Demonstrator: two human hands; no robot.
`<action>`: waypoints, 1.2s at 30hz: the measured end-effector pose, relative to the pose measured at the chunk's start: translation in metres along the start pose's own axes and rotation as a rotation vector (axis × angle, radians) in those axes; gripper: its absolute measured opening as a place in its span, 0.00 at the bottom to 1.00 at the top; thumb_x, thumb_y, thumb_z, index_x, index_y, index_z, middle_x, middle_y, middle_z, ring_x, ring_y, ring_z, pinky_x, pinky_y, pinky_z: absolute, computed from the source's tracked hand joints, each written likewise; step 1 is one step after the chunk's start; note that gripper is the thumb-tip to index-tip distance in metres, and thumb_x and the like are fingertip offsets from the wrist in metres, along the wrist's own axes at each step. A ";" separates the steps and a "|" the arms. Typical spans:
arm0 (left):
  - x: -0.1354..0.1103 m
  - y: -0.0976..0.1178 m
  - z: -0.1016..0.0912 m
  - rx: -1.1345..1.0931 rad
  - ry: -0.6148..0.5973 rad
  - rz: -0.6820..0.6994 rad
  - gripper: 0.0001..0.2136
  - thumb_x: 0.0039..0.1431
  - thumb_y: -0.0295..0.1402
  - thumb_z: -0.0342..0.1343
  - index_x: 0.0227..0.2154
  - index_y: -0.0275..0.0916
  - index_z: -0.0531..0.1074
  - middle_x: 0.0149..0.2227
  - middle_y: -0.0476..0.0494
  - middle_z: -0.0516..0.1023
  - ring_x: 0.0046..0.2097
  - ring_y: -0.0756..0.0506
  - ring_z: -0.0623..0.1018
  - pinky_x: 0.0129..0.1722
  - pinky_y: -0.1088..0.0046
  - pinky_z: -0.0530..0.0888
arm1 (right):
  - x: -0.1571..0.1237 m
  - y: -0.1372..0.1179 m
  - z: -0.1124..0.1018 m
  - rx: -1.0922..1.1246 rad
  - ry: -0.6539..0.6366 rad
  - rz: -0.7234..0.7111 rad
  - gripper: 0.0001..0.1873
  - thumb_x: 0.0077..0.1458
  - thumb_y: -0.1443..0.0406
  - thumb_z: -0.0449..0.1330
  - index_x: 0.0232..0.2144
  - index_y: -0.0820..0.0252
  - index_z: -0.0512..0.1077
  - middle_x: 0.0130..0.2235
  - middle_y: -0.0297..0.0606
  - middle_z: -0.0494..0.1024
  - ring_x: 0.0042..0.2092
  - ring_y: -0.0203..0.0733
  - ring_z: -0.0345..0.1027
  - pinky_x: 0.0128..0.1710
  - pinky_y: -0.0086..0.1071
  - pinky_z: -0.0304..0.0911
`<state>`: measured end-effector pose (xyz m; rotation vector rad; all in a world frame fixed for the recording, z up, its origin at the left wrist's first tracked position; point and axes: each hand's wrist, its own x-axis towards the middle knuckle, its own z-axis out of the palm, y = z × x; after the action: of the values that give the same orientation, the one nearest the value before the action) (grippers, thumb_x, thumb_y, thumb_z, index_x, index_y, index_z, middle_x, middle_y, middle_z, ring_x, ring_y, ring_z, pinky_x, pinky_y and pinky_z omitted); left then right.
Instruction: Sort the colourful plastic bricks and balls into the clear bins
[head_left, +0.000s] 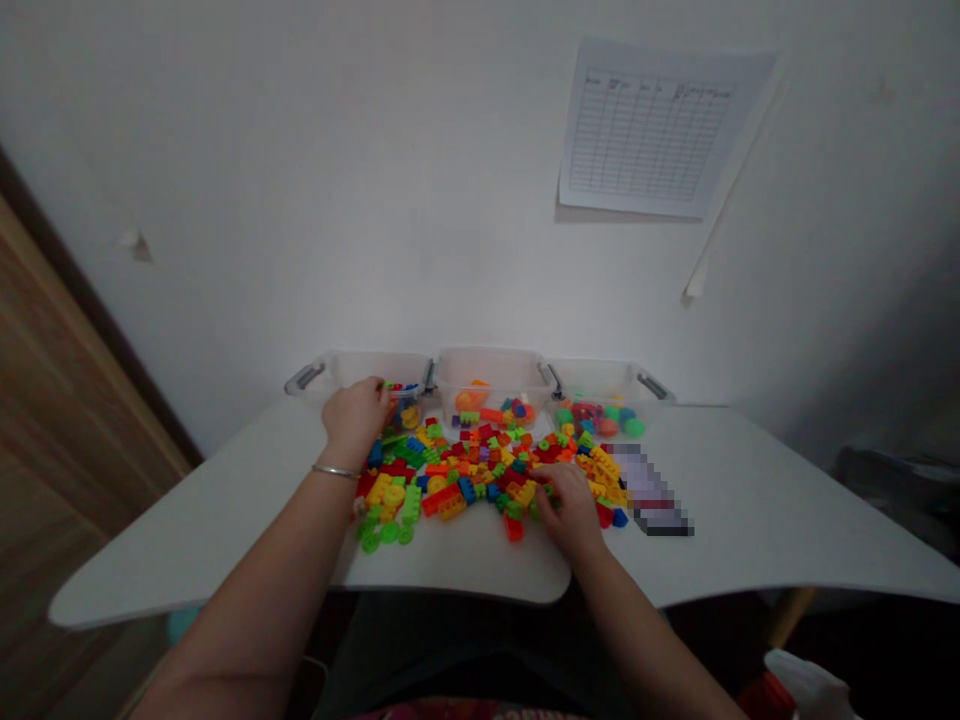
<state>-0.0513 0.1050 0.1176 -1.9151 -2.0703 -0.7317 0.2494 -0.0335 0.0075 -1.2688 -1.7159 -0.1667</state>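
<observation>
My left hand (356,415) is at the left clear plastic bin (360,367), its fingers bent over the near side. Small green, red and blue toy bricks show at the fingertips; I cannot make out whether one is held. My right hand (571,505) rests low at the right part of a pile of colourful building bricks (484,455) on the white table. Its thumb and fingers are apart, with green and yellow bricks by the fingertips. Nearest that hand are a yellow brick (525,493) and a red-orange brick (514,528).
The middle bin (495,368) and right bin (596,375) stand against the wall, with toy pieces inside. A pixelated flat object (649,490) lies right of the pile. Green wheel-like pieces (388,533) lie at the pile's front left. A printed sheet (652,135) hangs above.
</observation>
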 end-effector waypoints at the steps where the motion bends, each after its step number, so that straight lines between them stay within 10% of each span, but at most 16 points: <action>1: -0.001 0.001 0.000 0.012 -0.003 0.013 0.21 0.62 0.43 0.41 0.45 0.41 0.76 0.42 0.35 0.81 0.42 0.36 0.78 0.37 0.64 0.69 | 0.000 0.000 0.000 -0.001 0.000 0.006 0.10 0.56 0.67 0.52 0.37 0.56 0.73 0.37 0.39 0.78 0.43 0.46 0.69 0.46 0.42 0.64; 22: -0.006 -0.006 -0.003 -0.106 -0.047 0.264 0.20 0.61 0.35 0.44 0.53 0.36 0.70 0.53 0.35 0.75 0.54 0.37 0.74 0.59 0.50 0.59 | 0.000 0.001 0.002 -0.002 -0.015 -0.001 0.09 0.56 0.69 0.52 0.36 0.58 0.73 0.36 0.40 0.78 0.42 0.46 0.68 0.46 0.42 0.62; 28: -0.048 0.009 -0.005 -0.242 0.035 0.546 0.15 0.61 0.34 0.48 0.47 0.40 0.74 0.50 0.40 0.77 0.52 0.41 0.74 0.54 0.59 0.67 | 0.000 0.000 0.002 0.002 -0.025 -0.004 0.09 0.56 0.69 0.53 0.36 0.58 0.72 0.37 0.40 0.77 0.42 0.46 0.67 0.45 0.41 0.62; 36: -0.110 0.039 0.013 -0.019 -0.168 0.765 0.14 0.58 0.23 0.51 0.44 0.43 0.75 0.44 0.43 0.79 0.47 0.39 0.74 0.50 0.57 0.67 | 0.000 -0.001 0.002 0.012 -0.017 -0.008 0.09 0.56 0.70 0.53 0.36 0.58 0.72 0.36 0.40 0.77 0.41 0.46 0.68 0.44 0.41 0.63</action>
<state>0.0020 0.0173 0.0607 -2.5747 -1.2056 -0.4094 0.2473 -0.0331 0.0066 -1.2576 -1.7340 -0.1506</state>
